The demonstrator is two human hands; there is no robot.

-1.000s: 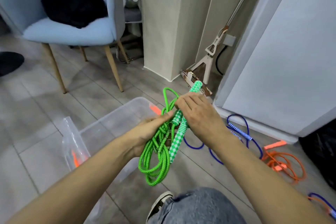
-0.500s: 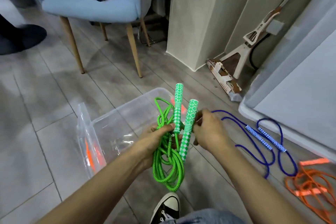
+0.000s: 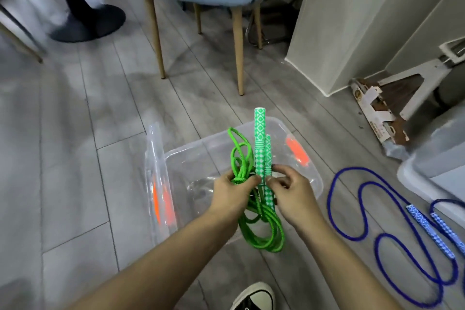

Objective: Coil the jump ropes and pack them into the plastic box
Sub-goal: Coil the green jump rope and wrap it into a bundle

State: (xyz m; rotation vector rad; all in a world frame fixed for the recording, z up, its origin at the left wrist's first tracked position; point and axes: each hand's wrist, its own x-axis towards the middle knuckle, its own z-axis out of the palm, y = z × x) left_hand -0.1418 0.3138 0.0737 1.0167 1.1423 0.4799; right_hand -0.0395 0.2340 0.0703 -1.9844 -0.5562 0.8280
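Glossy clear plastic box (image 3: 312, 178); braided green rope (image 3: 261, 236); matt wood-look floor (image 3: 75, 133).

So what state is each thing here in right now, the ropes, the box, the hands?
Green jump rope: coiled, held above the box, handles upright.
Left hand: grips the green coil.
Right hand: pinches a green handle.
Plastic box: open, on the floor, no rope visible inside.
Box lid: off, standing at the box's left side.
Blue jump rope: uncoiled, loose on the floor.
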